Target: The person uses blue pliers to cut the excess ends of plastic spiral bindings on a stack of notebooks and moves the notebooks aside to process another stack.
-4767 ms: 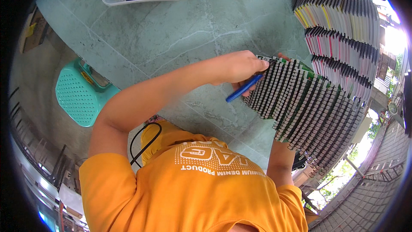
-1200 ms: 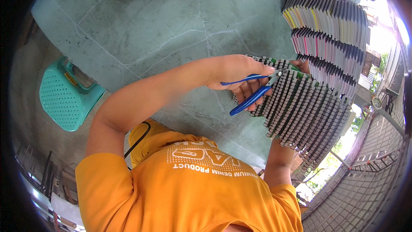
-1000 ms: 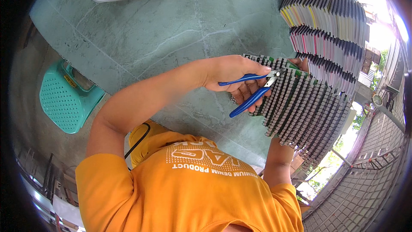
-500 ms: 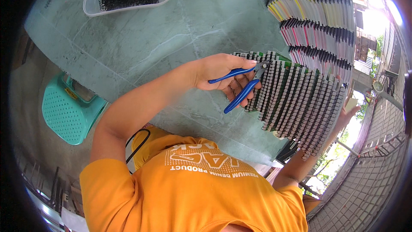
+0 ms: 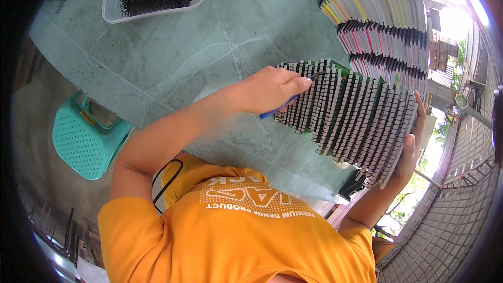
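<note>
My left hand [image 5: 275, 91] is closed around blue-handled wire cutters [image 5: 272, 111]. Their dark jaws reach the coil ends along the upper left edge of a row of spiral-bound notebooks [image 5: 361, 118]. These have black coils and green covers, with the coiled spines facing me. At the row's right end, my right hand [image 5: 411, 149] rests with fingers stretched out against the outermost notebook. Most of the cutters' handles lie hidden behind my left hand. Whether the jaws have a wire between them is too small to tell.
Behind the notebooks stand stacked rows of more coil-bound notebooks [image 5: 374, 5], with yellow and pink edges. A clear plastic tub [image 5: 198, 1] of black coils sits at the far left of the green table [image 5: 173, 63]. Left of the table is a turquoise stool [image 5: 86, 139].
My left hand has turned over the cutters, hiding much of their handles, and the jaws now meet the coils. My right hand has moved in against the row's right end.
</note>
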Motion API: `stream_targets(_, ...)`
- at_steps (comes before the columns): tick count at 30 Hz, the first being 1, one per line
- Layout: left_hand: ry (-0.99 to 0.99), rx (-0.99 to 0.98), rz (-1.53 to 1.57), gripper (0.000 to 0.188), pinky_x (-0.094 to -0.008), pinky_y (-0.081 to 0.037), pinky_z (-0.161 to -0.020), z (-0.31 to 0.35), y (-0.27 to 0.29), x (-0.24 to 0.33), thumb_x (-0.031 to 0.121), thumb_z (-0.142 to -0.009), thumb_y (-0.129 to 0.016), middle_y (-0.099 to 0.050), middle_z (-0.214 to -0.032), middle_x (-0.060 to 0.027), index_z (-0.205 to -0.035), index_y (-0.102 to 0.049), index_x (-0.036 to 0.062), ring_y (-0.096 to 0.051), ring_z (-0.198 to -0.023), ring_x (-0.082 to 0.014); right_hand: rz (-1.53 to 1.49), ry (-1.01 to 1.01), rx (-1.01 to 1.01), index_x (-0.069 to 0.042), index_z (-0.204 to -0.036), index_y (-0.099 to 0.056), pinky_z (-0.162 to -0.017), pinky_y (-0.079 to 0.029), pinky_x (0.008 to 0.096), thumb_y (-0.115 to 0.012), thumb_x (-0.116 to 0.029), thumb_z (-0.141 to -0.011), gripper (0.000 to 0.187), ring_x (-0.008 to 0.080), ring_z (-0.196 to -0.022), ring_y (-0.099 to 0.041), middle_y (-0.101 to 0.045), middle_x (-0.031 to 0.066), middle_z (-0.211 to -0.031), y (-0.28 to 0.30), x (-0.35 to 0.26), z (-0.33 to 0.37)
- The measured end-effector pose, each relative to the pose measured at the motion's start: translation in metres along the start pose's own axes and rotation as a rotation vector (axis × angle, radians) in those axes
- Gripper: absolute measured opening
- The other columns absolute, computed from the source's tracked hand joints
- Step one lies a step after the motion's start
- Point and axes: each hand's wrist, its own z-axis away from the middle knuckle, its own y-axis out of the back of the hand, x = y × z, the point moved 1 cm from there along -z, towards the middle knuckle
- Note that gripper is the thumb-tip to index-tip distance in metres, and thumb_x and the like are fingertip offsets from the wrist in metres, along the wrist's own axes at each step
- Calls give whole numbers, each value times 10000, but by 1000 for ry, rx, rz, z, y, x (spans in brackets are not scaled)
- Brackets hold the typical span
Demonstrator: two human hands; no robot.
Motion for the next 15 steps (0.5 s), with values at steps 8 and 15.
stream_targets(8, 63, -221, 502, 458, -343, -488, -642, -12, -1, -6, 426, -920, -370, -588, -788, -103, -985, -546, 9, -596, -673, -205, -45, 5, -27, -16, -1332, -303, -927, -358, 374, -532, -734, -647, 1018, 252, -1074, -478, -465, 174, -1185, 1, 5, 0)
stream_targets(15, -329, 482, -590, 427, -314, -472, -669, -6, -23, -10, 387, -932, -371, -585, -767, -92, -961, -557, 4, -595, -714, -187, -47, -1, -35, -14, -1329, -303, -917, -366, 365, -552, -721, -644, 1015, 242, -1062, -478, -463, 160, -1177, 3, 5, -1)
